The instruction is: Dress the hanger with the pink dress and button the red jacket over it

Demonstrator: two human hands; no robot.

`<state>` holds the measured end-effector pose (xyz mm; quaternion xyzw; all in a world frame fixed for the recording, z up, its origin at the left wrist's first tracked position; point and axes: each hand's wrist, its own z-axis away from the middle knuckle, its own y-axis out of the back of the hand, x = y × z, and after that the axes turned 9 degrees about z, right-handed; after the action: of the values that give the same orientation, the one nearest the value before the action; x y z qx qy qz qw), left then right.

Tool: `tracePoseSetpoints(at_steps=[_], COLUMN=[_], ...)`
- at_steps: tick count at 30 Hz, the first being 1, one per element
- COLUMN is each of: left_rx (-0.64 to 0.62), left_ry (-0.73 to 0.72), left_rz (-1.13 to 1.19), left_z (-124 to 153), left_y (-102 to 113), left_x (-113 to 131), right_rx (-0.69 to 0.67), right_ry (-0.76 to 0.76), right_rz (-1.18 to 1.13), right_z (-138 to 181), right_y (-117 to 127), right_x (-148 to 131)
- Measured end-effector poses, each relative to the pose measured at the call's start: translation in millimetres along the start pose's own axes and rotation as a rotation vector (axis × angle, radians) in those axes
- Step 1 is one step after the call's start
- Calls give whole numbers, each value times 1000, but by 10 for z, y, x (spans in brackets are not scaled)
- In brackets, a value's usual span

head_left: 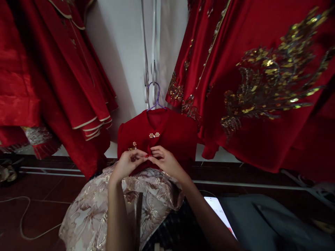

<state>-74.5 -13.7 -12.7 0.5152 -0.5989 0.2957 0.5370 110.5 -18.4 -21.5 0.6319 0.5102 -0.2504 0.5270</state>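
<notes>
A red jacket [175, 132] hangs in front of me on a purple hanger [157, 99]. Pearl-like flower clasps [154, 135] sit below its neckline, and another gold ornament [133, 146] lies left of the front opening. My left hand [131, 161] and my right hand [164, 159] meet at the front of the jacket, both with fingertips pinched on its red front edge [149, 150]. Exactly what small part lies between the fingertips is hidden. Beneath my forearms a pale floral brocade cloth [89, 212] is bunched over my lap.
Red garments [62, 69] with gold trim hang at the left. At the right hang red gowns [251, 139] with sequin embroidery. A lit phone [218, 212] lies beside my right forearm. A white cable [22, 223] curls on the dark tiled floor, and a low metal rail [235, 185] crosses behind.
</notes>
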Motion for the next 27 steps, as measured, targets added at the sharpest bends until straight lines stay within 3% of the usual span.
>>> tracePoseSetpoints(at_steps=[3, 7, 9, 12, 14, 21, 27], left_rx=[-63, -26, 70, 338, 428, 351, 557], left_ry=[50, 7, -27, -67, -81, -127, -108], left_rz=[52, -89, -228, -436, -481, -222, -3], left_z=[-22, -63, -85, -115, -128, -204, -329], left_y=[-54, -58, -3, 122, 189, 126, 1], left_x=[2, -55, -122, -261, -352, -515, -525], right_rx=[-2, 33, 58, 85, 102, 177, 173], right_ry=[-2, 12, 12, 18, 27, 30, 104], right_rz=[-23, 1, 7, 1, 0, -39, -59], right_z=[-21, -46, -57, -71, -79, -58, -197], right_y=[7, 43, 75, 116, 128, 126, -48], right_x=[37, 82, 103, 122, 122, 90, 38])
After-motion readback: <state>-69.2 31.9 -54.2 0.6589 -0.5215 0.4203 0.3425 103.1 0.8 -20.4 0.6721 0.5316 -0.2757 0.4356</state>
